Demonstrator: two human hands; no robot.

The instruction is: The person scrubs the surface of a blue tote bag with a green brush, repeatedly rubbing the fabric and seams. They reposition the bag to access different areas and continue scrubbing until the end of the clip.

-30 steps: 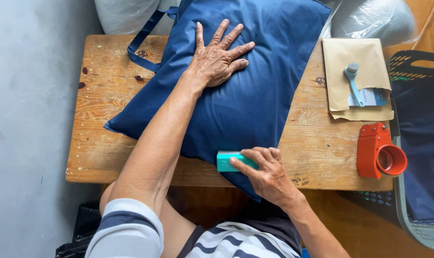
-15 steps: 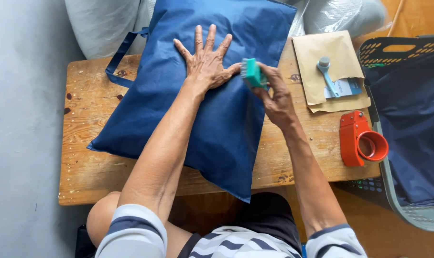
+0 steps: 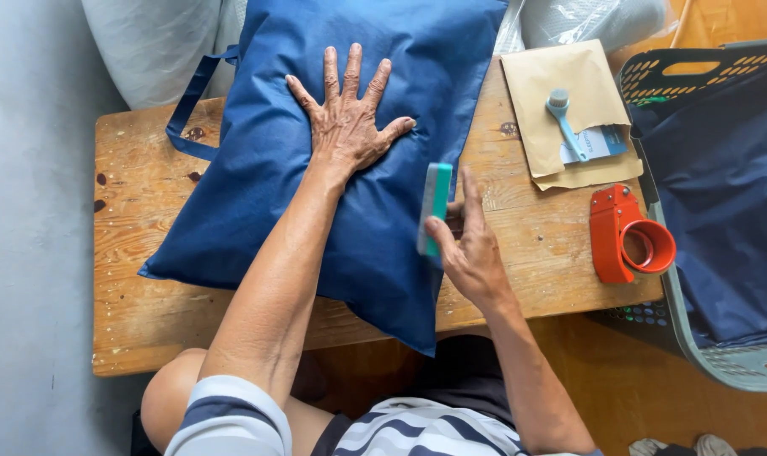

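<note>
Left hand (image 3: 347,118) lies flat, fingers spread, pressing the blue bag (image 3: 333,177) on the table (image 3: 147,253). Right hand (image 3: 472,249) grips a green block (image 3: 435,207) upright at the bag's right edge.

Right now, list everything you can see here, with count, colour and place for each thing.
Table: one, worn brown wood, centre.
Fabric bag: one, dark blue, stuffed, lying across the table, strap at its left.
Flat block: one, teal, at the bag's right edge.
Envelopes: tan, stacked, table's upper right; count unclear.
Small brush: one, blue-grey, on the envelopes.
Tape dispenser: one, red-orange, table's right edge.
Basket: one, grey plastic, right of the table, holding dark blue fabric.
Sack: one, white, behind the table.
Left hand: flat on the bag, fingers spread.
Right hand: gripping the teal block.
</note>
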